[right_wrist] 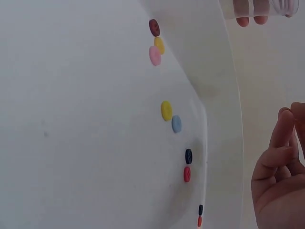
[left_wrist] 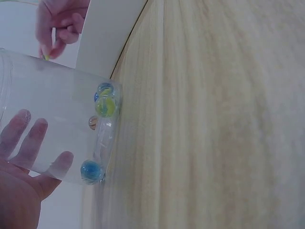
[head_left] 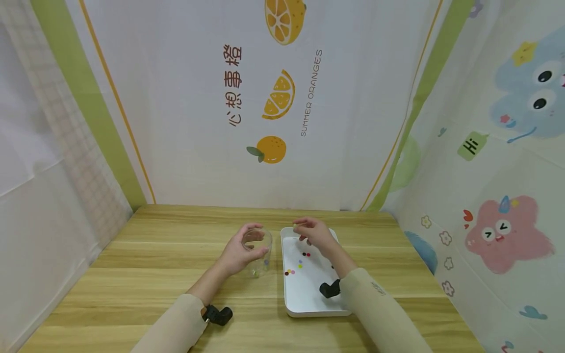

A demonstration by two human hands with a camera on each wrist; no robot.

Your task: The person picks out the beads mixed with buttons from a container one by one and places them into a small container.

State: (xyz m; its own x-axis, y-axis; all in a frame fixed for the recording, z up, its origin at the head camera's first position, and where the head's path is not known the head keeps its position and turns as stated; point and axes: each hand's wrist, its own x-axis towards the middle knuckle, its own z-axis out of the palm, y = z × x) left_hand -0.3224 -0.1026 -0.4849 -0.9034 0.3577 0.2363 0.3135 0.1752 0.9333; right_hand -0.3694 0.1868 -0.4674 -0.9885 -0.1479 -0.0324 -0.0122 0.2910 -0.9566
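Observation:
My left hand [head_left: 242,249] grips a clear plastic cup [head_left: 270,240] around its side, thumb on the near side and fingers behind. The cup stands upright on the table, left of the white tray [head_left: 309,303]. Glass marbles lie at its bottom, among them a yellow-green marble [left_wrist: 105,106] and a blue marble [left_wrist: 90,171]. Over the tray's far left part, my right hand [head_left: 314,232] pinches a small yellow-green thing [left_wrist: 46,57] between thumb and fingertips, mostly hidden by them. Buttons lie in the tray, including a yellow button [right_wrist: 166,110] and a pink button [right_wrist: 155,55].
The low tray wall [right_wrist: 224,95] stands between the buttons and the cup. More buttons, such as a red button [right_wrist: 187,174], lie along that side of the tray. A wooden table [head_left: 176,255] carries everything, with a printed curtain [head_left: 198,162] behind it.

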